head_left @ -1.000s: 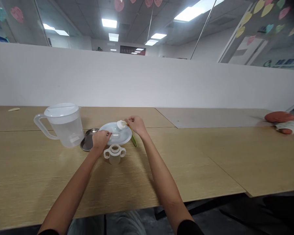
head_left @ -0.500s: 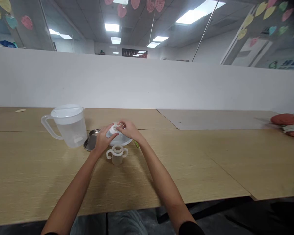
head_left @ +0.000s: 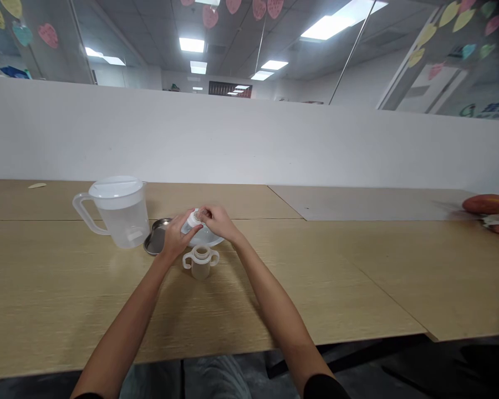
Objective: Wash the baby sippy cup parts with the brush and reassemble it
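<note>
My left hand (head_left: 178, 235) is closed around a small white cap-like piece (head_left: 193, 218), held above a clear shallow bowl (head_left: 207, 237). Fingers pinched, my right hand (head_left: 218, 220) meets the right side of that piece at its translucent tip; the fingertips partly cover it. Just in front of the bowl stands a small translucent cup with two handles (head_left: 200, 261), upright with its top open. A shiny metal kidney-shaped dish (head_left: 155, 238) lies to the left of my left hand.
A large translucent lidded pitcher (head_left: 127, 219) stands at the left, handle facing left. A small pale flat object (head_left: 37, 185) lies at the back left. Reddish items (head_left: 484, 204) are at the far right edge. A white partition (head_left: 233, 138) rises behind the table (head_left: 316, 277).
The whole view has shifted slightly. My right fingers have closed in a little on the tip of the white piece, and a green item by the bowl's right side is no longer visible.
</note>
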`<state>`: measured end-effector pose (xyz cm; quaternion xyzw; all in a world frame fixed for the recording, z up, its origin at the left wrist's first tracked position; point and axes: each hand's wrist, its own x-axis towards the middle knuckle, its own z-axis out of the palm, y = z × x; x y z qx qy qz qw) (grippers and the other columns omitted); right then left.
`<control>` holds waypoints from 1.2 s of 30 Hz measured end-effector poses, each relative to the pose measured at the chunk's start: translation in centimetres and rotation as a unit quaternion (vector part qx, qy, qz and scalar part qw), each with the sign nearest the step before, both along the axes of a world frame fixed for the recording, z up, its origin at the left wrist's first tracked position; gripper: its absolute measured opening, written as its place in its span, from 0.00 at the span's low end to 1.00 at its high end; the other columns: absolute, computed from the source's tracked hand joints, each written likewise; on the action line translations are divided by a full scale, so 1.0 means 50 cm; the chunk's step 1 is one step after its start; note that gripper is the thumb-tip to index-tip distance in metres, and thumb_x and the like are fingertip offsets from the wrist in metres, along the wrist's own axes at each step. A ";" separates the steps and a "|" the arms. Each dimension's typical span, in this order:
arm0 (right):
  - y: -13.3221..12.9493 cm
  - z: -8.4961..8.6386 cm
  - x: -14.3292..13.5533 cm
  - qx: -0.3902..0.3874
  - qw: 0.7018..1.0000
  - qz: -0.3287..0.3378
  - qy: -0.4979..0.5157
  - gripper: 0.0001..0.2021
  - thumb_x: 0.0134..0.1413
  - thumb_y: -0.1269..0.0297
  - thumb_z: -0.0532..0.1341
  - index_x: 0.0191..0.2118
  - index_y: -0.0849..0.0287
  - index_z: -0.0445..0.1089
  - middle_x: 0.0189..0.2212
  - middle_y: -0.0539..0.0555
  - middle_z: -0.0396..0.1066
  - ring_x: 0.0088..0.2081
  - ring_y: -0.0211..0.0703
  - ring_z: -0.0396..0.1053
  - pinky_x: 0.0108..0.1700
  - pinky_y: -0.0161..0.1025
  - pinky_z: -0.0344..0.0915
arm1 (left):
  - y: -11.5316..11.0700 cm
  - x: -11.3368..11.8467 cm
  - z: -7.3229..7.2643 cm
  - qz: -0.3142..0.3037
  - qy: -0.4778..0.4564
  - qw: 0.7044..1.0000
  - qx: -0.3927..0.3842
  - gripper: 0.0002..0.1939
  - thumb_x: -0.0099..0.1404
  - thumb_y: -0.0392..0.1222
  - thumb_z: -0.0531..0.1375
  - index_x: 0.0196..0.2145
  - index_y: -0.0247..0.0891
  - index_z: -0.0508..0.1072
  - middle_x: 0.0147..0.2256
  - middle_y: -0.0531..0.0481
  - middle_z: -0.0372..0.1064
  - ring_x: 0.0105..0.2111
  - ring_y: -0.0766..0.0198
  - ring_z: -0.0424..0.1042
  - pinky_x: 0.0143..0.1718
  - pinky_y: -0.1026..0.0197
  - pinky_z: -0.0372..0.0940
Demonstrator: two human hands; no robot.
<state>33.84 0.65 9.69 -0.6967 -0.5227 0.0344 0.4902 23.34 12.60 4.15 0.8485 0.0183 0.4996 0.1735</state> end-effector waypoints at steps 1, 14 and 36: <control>0.002 -0.002 0.004 0.012 0.998 0.024 0.050 0.06 0.49 0.65 0.57 0.30 0.62 0.68 0.23 0.47 0.65 0.27 0.35 0.61 0.32 0.33 0.55 | -0.001 -0.001 0.001 0.001 -0.009 1.000 0.003 0.23 0.62 0.52 0.58 0.51 0.39 0.68 0.45 0.45 0.72 0.44 0.58 0.71 0.46 0.57 0.65; 0.016 -0.017 0.006 0.057 0.967 0.077 0.237 0.14 0.41 0.56 0.65 0.31 0.61 0.68 0.22 0.46 0.64 0.25 0.34 0.61 0.30 0.33 0.59 | -0.006 -0.005 0.006 0.022 -0.066 0.997 0.026 0.19 0.62 0.48 0.59 0.49 0.38 0.68 0.44 0.44 0.72 0.44 0.58 0.71 0.46 0.56 0.65; 0.012 -0.005 -0.017 -0.066 0.974 -0.049 -0.210 0.07 0.50 0.74 0.53 0.32 0.62 0.67 0.27 0.52 0.67 0.30 0.38 0.60 0.36 0.34 0.54 | 0.015 0.009 -0.038 0.042 -0.044 0.993 0.099 0.20 0.64 0.49 0.57 0.51 0.40 0.67 0.47 0.40 0.71 0.49 0.54 0.70 0.51 0.50 0.66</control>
